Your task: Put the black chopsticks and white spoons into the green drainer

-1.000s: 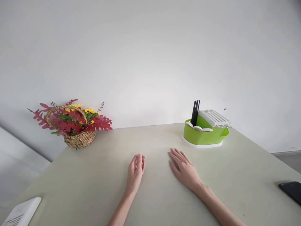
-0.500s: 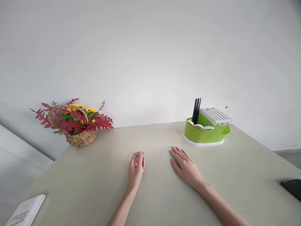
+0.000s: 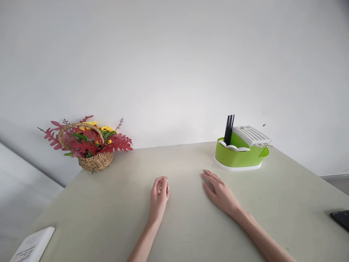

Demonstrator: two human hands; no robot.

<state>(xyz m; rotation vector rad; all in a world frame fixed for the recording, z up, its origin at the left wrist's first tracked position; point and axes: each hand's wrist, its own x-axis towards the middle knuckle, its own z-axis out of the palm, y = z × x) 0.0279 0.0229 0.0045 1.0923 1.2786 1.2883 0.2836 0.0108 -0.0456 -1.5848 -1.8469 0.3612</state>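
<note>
My left hand (image 3: 159, 193) rests on its side near the middle of the table (image 3: 182, 233), fingers loosely curled in with nothing visible in them. My right hand (image 3: 220, 191) is palm down with its fingers stretched out, holding nothing. Just beyond it stands a green and white cutlery holder (image 3: 236, 158). Several black chopsticks (image 3: 229, 130) stand upright in the holder, and white spoons (image 3: 231, 148) lean along its near rim. A slotted white rack (image 3: 253, 136) tops its right part.
A wicker basket (image 3: 96, 162) of red leaves and yellow flowers stands at the back left by the wall (image 3: 174, 72). At the lower left lies a white box (image 3: 35, 243) with printed lines. A black phone (image 3: 340, 218) is cut off by the right edge.
My right hand has slid slightly to the right. My left hand keeps its curled shape. The whole view has shifted a little, so everything sits slightly further right.
</note>
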